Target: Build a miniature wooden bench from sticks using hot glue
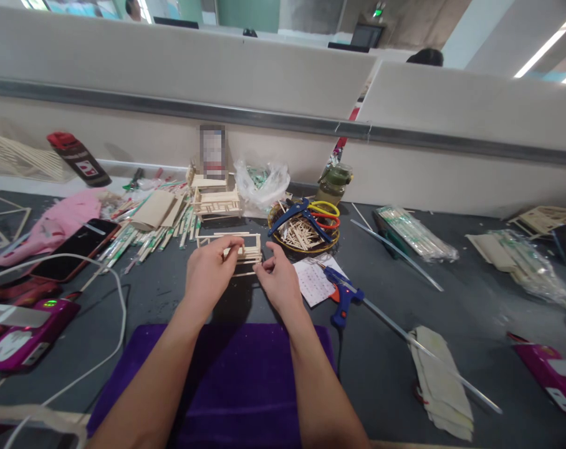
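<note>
A small frame of thin wooden sticks (252,242) lies on the dark tabletop between my hands. My left hand (209,269) reaches over its left part, thumb and forefinger pinched together; whatever is between those fingertips is too small to make out. At the right end, my right hand (282,279) grips the frame's near corner with the thumb and curled fingers, its forefinger raised. My fingers hide parts of the frame. Behind it stands a little stick-built piece of furniture (219,202) with railings.
Rightward are a basket (306,251) of cut sticks with pliers and scissors, a blue glue gun (343,293) with a long glue stick, and folded gloves (442,380). Leftward lie wrapped chopsticks (145,249), a phone (77,249) and a white cable (121,299). A purple cloth (245,386) lies in front.
</note>
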The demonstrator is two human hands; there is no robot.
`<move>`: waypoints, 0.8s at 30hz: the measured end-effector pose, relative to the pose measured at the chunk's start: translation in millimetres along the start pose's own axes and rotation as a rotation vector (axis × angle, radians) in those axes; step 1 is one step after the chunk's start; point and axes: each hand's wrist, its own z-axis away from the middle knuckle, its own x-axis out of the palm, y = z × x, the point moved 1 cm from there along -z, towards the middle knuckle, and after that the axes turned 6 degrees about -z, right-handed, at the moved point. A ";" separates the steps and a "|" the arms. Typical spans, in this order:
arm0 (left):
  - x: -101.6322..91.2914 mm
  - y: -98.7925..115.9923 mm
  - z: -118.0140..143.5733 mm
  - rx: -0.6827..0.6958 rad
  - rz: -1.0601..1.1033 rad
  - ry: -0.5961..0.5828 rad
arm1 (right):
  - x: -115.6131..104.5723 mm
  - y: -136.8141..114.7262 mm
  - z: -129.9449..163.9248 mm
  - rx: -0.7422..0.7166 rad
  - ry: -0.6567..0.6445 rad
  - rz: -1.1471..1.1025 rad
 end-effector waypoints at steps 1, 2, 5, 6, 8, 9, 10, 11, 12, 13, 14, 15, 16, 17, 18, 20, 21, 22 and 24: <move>0.1 -0.5 0.0 0.008 0.012 0.004 | -0.1 -0.1 -0.2 0.001 -0.001 -0.001; 0.5 -1.2 -0.1 0.015 0.025 0.004 | -0.1 0.0 -0.2 0.003 -0.002 -0.001; 2.1 -3.5 -0.1 0.021 0.039 -0.003 | -0.1 0.7 0.3 0.001 0.001 -0.001; 2.1 -4.0 0.1 0.023 0.041 -0.002 | -0.1 0.9 0.5 -0.002 0.001 -0.001; 0.0 -3.1 1.6 0.038 0.051 0.011 | -0.4 1.0 1.0 -0.002 -0.001 -0.006; -2.5 -1.5 2.8 0.049 0.062 0.029 | -0.5 0.8 1.2 -0.001 -0.002 -0.011; -6.0 0.9 4.2 0.058 0.079 0.061 | -0.6 0.7 1.2 0.001 -0.003 -0.016; -10.4 4.0 5.6 0.059 0.108 0.106 | -0.6 0.5 1.2 0.003 -0.002 -0.022; -15.5 7.3 6.9 0.050 0.153 0.168 | -0.5 0.5 1.2 0.006 0.000 -0.025; -21.0 10.3 7.7 0.023 0.219 0.248 | -0.3 0.6 1.1 0.006 0.003 -0.027; -26.2 12.2 7.8 -0.019 0.316 0.336 | 0.0 0.9 1.0 0.004 0.007 -0.030; -31.0 12.6 7.1 -0.060 0.448 0.434 | 0.4 1.6 0.9 0.003 0.012 -0.035; -35.0 10.7 5.6 -0.101 0.596 0.532 | 1.0 2.5 0.7 0.001 0.015 -0.045; -38.0 6.4 3.3 -0.139 0.745 0.620 | 1.7 3.7 0.4 0.001 0.018 -0.060; -39.8 -0.3 0.3 -0.175 0.888 0.686 | 2.4 5.3 0.0 0.003 0.022 -0.078; -39.8 -19.3 -6.6 -0.289 1.104 0.696 | 4.0 8.7 -1.1 0.008 0.027 -0.125; -38.5 -30.5 -9.7 -0.366 1.182 0.711 | 4.8 10.5 -1.7 0.009 0.030 -0.150; -36.1 -41.3 -12.3 -0.457 1.235 0.689 | 5.5 12.0 -2.3 0.007 0.034 -0.173; -29.8 -59.1 -15.7 -0.620 1.263 0.646 | 6.6 14.2 -3.2 0.000 0.036 -0.208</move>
